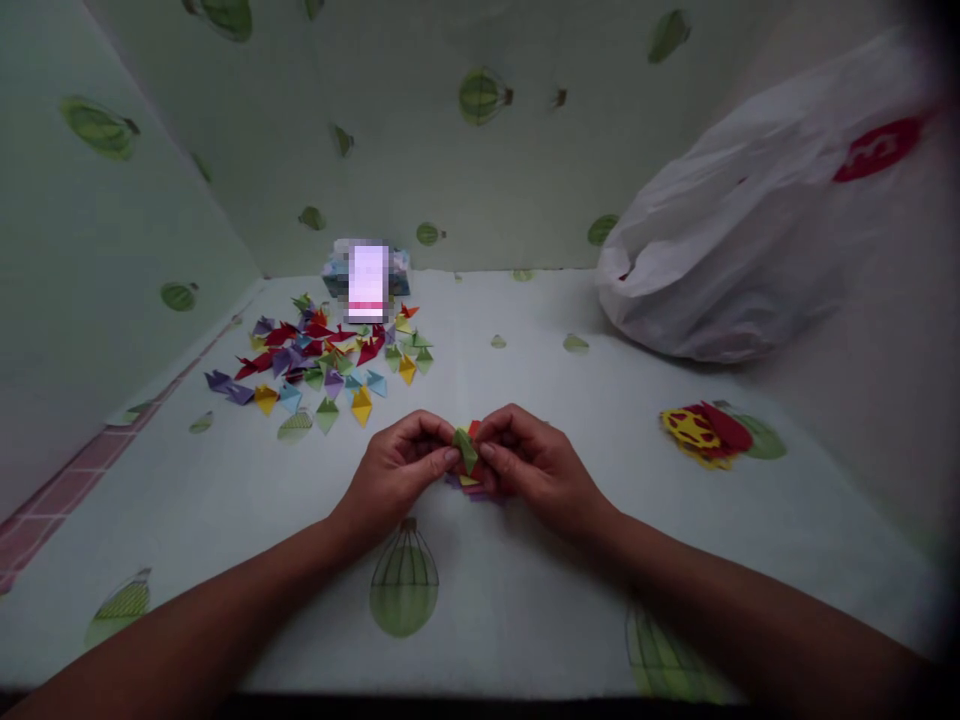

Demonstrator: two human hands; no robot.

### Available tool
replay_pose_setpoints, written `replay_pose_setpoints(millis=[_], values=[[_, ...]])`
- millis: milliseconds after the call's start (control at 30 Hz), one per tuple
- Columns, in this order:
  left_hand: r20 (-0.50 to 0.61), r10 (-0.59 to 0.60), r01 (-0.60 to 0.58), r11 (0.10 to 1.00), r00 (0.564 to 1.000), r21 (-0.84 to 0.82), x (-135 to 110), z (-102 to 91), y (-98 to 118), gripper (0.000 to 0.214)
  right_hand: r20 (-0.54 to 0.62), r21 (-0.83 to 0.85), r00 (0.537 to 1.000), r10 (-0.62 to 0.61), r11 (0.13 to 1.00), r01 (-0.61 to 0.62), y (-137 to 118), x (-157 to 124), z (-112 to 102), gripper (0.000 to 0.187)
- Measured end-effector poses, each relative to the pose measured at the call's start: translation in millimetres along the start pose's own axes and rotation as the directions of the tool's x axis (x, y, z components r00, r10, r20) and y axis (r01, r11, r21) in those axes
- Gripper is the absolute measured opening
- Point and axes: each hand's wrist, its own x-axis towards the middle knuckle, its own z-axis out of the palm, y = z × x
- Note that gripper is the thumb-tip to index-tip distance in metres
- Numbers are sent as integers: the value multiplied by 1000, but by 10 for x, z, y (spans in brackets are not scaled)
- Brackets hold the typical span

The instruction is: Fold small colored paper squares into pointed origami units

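Between my two hands, near the middle of the head view, is a small folded green paper piece (466,452). My left hand (409,465) pinches its left side between thumb and fingers. On the other side my right hand (529,460) has thumb and fingertips closed at the paper's right edge. Beneath the hands lies a stack of coloured paper squares (472,488), partly hidden by them. Farther off to the left, many small folded paper cranes (322,355) in red, purple, yellow, green, blue and orange lie in a loose pile.
Behind the cranes stands a lit phone screen (367,280), blurred out, against a patterned box (403,272). A large white plastic bag (720,230) rests at the back right. Yellow and red cut-out shapes (705,435) lie to the right on the balloon-print surface (300,520). Walls rise behind and leftward.
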Motion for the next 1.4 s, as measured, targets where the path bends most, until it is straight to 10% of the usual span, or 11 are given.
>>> replay_pose_setpoints(millis=[267,600,1067,1200,1400], values=[[18,296,-283,892,955,351,-56,24,73,5,2,-172,995,-105,980,103,-14,-33,-1,2],[181,589,-582,615,788,532,-56,3,49,16,20,-303,976,-215,929,211,11,-45,-17,6],[244,677,-650,445,694,616,-90,0,35,21,162,-480,876,-454,740,472,-21,-11,-34,14],[158,612,-570,568,775,594,-105,8,32,17,150,-457,887,-436,765,454,-34,-13,-29,12],[-35,261,-240,925,965,294,-96,43,8,11,61,-42,997,39,998,-36,-32,-8,-15,14]])
